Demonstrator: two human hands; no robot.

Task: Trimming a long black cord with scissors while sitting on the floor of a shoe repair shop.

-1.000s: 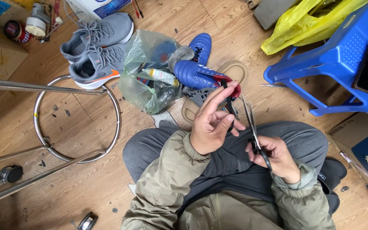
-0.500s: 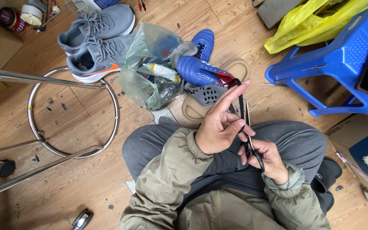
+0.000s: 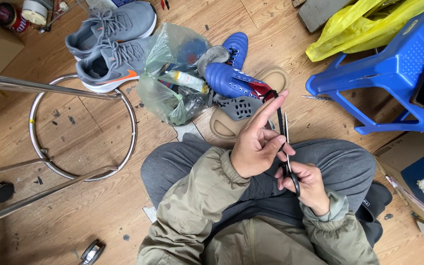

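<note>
I sit on a wooden floor with my legs crossed. My left hand (image 3: 258, 142) is raised in front of me and pinches a thin black lace (image 3: 279, 115) that loops over the extended forefinger. My right hand (image 3: 305, 184) grips black-handled scissors (image 3: 288, 159), blades pointing up along the lace, close beside my left fingers. A blue football boot (image 3: 231, 81) lies just beyond my hands on the floor.
A clear plastic bag (image 3: 175, 73) of bottles and a pair of grey trainers (image 3: 111, 44) lie ahead left. Tan slip-on shoes (image 3: 244, 115) sit under the boot. A blue plastic stool (image 3: 388, 73) with a yellow bag (image 3: 364, 22) stands right. A chrome stool frame (image 3: 82, 127) is left.
My left hand has lifted and straightened its forefinger with the lace over it. My right hand has brought the scissors up close against the lace.
</note>
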